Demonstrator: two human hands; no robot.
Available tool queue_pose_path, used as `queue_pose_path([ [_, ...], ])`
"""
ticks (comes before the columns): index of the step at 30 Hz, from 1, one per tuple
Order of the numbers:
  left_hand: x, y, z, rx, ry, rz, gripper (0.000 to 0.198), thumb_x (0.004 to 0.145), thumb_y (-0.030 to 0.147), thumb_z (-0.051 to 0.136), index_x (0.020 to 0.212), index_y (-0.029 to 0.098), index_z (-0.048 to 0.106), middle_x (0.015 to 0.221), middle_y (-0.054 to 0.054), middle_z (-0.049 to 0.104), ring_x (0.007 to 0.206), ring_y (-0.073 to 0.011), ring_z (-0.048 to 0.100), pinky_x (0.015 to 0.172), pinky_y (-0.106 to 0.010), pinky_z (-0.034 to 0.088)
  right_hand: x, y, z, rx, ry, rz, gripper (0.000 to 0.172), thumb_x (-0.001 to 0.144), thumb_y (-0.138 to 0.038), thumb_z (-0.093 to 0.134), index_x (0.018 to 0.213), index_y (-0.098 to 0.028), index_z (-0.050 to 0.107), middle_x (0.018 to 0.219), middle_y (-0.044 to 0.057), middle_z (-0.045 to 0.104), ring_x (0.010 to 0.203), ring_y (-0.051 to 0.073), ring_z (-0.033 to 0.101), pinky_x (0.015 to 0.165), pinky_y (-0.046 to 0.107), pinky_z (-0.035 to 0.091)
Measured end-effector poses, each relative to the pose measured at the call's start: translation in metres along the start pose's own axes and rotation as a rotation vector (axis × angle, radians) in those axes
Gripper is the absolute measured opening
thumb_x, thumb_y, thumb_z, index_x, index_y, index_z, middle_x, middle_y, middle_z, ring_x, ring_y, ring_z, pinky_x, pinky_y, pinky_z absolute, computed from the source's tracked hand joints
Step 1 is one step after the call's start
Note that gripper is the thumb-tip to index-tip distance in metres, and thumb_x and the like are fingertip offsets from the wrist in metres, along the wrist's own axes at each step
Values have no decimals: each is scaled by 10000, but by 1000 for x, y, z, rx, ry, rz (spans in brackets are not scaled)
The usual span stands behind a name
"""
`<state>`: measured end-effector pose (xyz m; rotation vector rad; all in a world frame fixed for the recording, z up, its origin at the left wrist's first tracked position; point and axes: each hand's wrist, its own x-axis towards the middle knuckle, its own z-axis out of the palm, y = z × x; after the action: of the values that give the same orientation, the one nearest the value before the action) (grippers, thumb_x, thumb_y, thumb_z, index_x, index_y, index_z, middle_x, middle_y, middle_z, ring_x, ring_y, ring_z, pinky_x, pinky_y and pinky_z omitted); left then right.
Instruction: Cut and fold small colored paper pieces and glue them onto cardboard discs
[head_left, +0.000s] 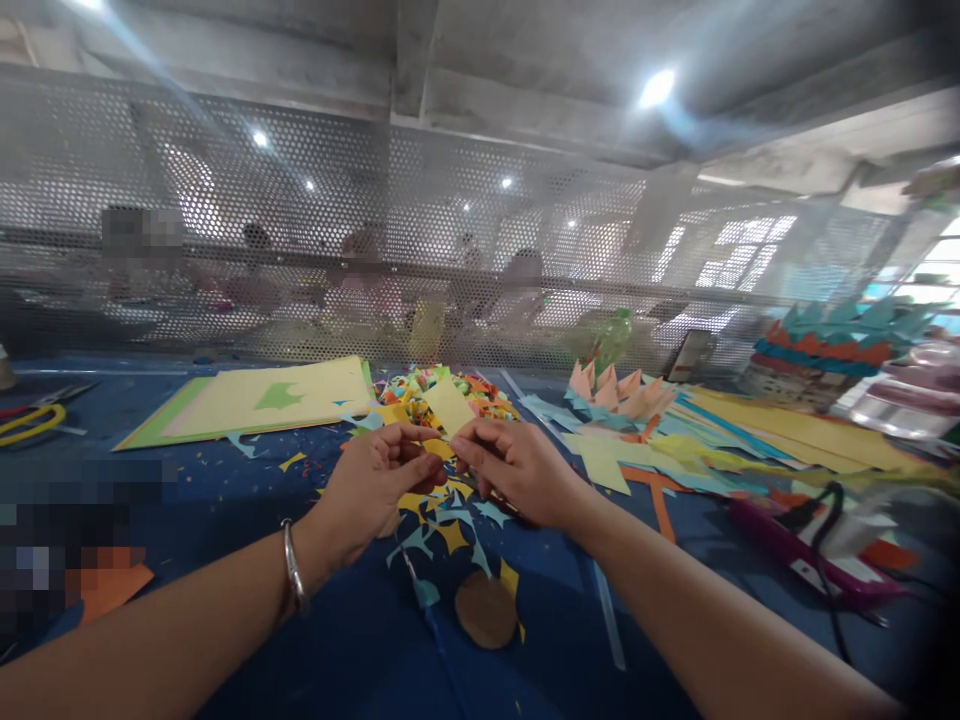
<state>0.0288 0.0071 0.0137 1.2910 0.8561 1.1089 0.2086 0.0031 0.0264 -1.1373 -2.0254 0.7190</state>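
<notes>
Both my hands meet over the middle of a blue table (pixel 225 490). My left hand (pixel 375 485) and my right hand (pixel 514 470) pinch the lower edge of a small yellow paper piece (pixel 448 405), fingers closed on it. A metal bangle circles my left wrist. Beneath the hands lie scattered yellow and teal paper scraps (pixel 450 535) and a round brown disc (pixel 486 608).
A stack of yellow and green sheets (pixel 262 400) lies at the back left, a heap of coloured cuttings (pixel 442 385) behind the hands. Folded paper crowns (pixel 619 392), long paper strips and a purple glue gun (pixel 795 545) lie to the right. Yellow-handled scissors (pixel 34 420) sit far left. A perforated metal screen (pixel 375 250) closes the back, with people behind it.
</notes>
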Motion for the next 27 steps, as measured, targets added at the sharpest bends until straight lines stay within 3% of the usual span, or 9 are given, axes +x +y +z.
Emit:
queue_pose_path([
  [9, 1, -5, 1, -34, -3, 0, 156, 726, 170, 700, 870, 162, 640, 665, -17, 660, 619, -126, 609, 649, -257, 483, 0, -2, 2, -44, 30, -18, 172, 858, -323, 520, 817, -177, 602, 507, -51, 478, 433, 75, 414, 428, 225, 326],
  [22, -2, -3, 1, 152, -3, 113, 140, 754, 188, 665, 883, 169, 616, 693, -20, 653, 624, -139, 624, 649, -265, 508, -2, -5, 2, -38, 21, -52, 178, 857, -304, 497, 746, -172, 542, 579, -35, 469, 472, 87, 455, 454, 234, 348],
  [27, -2, -3, 3, 51, -11, 24, 139, 725, 203, 695, 840, 159, 632, 660, -10, 650, 608, -123, 608, 629, -244, 483, -1, -5, 2, -62, 9, -41, 176, 853, -297, 493, 741, -170, 542, 579, -32, 468, 475, 90, 461, 451, 233, 335],
])
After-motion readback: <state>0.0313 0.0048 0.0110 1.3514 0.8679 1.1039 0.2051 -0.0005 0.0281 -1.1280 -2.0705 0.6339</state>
